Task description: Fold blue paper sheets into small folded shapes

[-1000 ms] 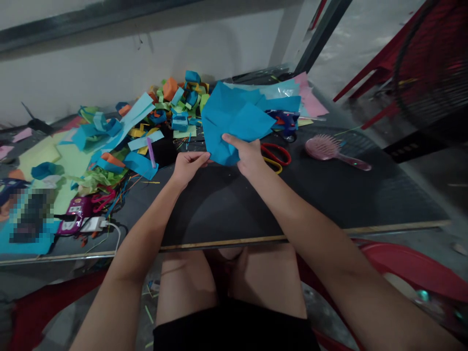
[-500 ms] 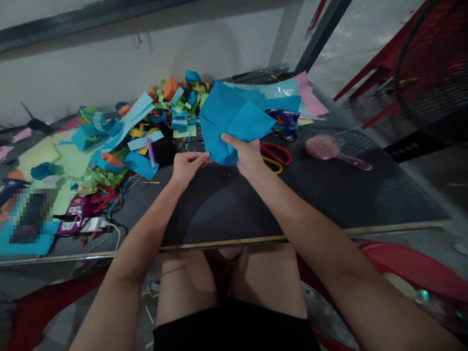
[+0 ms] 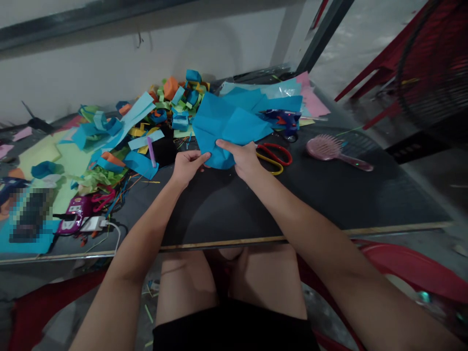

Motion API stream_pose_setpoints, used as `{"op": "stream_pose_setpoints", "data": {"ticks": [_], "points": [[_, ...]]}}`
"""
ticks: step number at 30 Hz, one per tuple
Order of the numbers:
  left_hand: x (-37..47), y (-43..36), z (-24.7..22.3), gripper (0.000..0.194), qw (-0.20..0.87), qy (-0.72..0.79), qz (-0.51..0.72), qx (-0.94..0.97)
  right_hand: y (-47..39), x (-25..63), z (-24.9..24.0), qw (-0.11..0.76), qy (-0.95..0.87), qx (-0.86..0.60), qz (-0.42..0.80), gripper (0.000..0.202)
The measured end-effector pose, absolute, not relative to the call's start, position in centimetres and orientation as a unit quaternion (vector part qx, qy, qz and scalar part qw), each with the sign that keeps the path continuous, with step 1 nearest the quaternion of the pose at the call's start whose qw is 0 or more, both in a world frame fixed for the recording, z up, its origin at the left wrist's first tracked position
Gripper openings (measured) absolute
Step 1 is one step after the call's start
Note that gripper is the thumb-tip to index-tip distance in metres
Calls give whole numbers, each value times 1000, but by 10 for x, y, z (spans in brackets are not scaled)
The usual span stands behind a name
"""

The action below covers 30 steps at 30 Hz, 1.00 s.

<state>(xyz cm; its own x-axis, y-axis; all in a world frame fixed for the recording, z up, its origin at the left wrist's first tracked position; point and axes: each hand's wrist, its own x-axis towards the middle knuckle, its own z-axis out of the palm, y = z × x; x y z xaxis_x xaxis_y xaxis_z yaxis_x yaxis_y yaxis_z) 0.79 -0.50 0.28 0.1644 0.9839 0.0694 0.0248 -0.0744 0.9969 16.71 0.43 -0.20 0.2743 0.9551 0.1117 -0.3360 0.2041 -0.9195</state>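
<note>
A creased sheet of blue paper is held up above the dark tabletop between my two hands. My left hand pinches its lower left edge between thumb and fingers. Around its lower right part my right hand is closed, with the thumb lying on the front face and the fingers hidden behind. Just right of that hand lie scissors with red and yellow handles. A dark blue glue gun rests behind them, beside more blue paper.
A heap of small folded paper pieces lies by the wall. Paper scraps, a purple power strip and a white plug crowd the left. A pink hairbrush lies right; a fan stands beyond the table.
The blue paper has shifted slightly left and tilted lower, its lower edge bending between my hands. My right hand has moved a little left and down with it. More of the glue gun shows.
</note>
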Motion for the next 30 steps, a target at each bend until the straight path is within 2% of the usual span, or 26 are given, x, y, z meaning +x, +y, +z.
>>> {"op": "stream_pose_setpoints", "data": {"ticks": [13,20,30], "points": [[7,-2,-3,34,506,480,469,541,4,168,-2,672,-404,-443,434,96],[8,-4,-2,41,506,437,472,575,2,170,2,684,-400,-415,447,81],[8,-5,-1,36,469,451,452,610,1,171,4,669,-411,-403,469,84]]}}
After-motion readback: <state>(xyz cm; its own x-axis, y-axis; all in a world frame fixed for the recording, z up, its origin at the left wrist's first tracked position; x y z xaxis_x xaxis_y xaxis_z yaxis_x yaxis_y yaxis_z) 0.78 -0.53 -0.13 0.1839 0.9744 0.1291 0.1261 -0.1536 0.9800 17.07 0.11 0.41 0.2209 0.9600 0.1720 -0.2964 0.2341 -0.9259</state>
